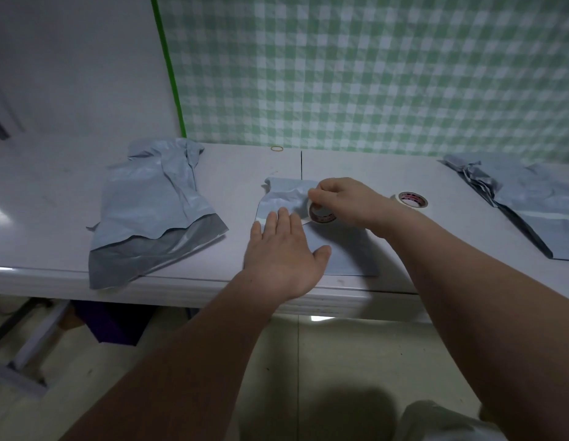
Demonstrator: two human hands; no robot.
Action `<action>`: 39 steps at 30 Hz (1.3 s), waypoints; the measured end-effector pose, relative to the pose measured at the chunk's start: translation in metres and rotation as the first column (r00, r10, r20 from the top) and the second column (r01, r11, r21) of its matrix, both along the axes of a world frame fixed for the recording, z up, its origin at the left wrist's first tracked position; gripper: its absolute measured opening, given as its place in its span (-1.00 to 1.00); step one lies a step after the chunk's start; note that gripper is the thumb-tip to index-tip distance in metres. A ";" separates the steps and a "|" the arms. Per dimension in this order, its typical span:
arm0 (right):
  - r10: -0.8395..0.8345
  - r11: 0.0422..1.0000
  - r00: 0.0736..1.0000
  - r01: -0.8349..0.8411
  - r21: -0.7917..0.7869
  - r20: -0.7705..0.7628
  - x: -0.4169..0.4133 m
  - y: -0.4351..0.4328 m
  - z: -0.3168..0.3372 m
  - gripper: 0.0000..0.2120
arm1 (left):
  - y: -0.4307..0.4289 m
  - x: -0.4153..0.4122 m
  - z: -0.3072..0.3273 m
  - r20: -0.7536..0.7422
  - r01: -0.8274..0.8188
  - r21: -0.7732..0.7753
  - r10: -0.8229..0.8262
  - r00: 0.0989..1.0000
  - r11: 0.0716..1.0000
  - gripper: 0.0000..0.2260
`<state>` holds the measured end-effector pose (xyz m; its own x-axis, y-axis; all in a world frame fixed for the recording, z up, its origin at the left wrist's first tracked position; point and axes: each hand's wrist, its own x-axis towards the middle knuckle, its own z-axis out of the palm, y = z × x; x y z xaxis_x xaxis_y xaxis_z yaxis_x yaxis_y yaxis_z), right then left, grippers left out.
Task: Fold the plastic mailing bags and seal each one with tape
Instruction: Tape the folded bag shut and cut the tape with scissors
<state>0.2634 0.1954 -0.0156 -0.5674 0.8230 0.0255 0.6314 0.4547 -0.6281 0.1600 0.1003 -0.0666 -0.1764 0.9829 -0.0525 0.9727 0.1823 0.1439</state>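
Observation:
A folded pale-blue mailing bag lies on the white table in front of me. My left hand presses flat on the bag with straight fingers. My right hand grips a roll of tape standing on the bag's fold, fingers curled round it. A short white strip of tape runs from the roll toward my left fingertips.
A pile of crumpled mailing bags hangs over the front edge at left. More bags lie at the right. A second tape roll sits right of my hand. A rubber band lies by the checked wall.

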 end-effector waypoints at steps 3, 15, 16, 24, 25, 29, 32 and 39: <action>-0.007 0.999 0.994 0.002 0.045 0.108 0.001 0.001 0.006 -0.71 | 0.000 0.000 0.000 -0.023 0.002 -0.005 -0.002 1.000 1.000 -0.31; -0.143 0.964 0.848 0.003 0.265 0.511 0.000 0.003 0.010 -0.81 | 0.001 0.000 -0.001 -0.058 -0.039 -0.026 0.037 0.998 0.999 -0.31; -0.149 0.955 0.827 -0.021 0.296 0.541 -0.002 0.002 0.010 -0.81 | 0.001 0.000 -0.001 -0.059 -0.047 -0.032 0.045 0.997 0.998 -0.31; -0.250 0.843 0.739 -0.151 0.516 0.625 -0.012 -0.006 -0.001 -0.76 | 0.000 0.001 -0.001 -0.072 -0.126 -0.038 0.123 0.990 0.991 -0.31; -0.258 0.837 0.734 -0.154 0.524 0.628 -0.013 -0.006 -0.002 -0.77 | 0.000 0.001 -0.001 -0.077 -0.130 -0.036 0.127 0.989 0.991 -0.30; -0.290 0.835 0.713 -0.137 0.532 0.639 -0.015 -0.009 -0.003 -0.76 | 0.001 0.001 -0.002 -0.085 -0.144 -0.017 0.142 0.986 0.989 -0.25; -0.302 0.836 0.697 -0.135 0.532 0.651 -0.017 -0.013 -0.006 -0.74 | 0.001 0.001 -0.001 -0.074 -0.145 -0.023 0.142 0.987 0.989 -0.23; -0.295 0.826 0.744 -0.116 0.552 0.599 -0.015 -0.019 -0.009 -0.73 | 0.005 0.003 0.008 -0.086 -0.018 0.021 0.020 0.996 1.000 -0.32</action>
<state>0.2483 0.1768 -0.0249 -0.5350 0.8349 0.1291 0.8301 0.4909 0.2646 0.1633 0.1052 -0.0591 -0.1977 0.9801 -0.0162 0.9781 0.1984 0.0637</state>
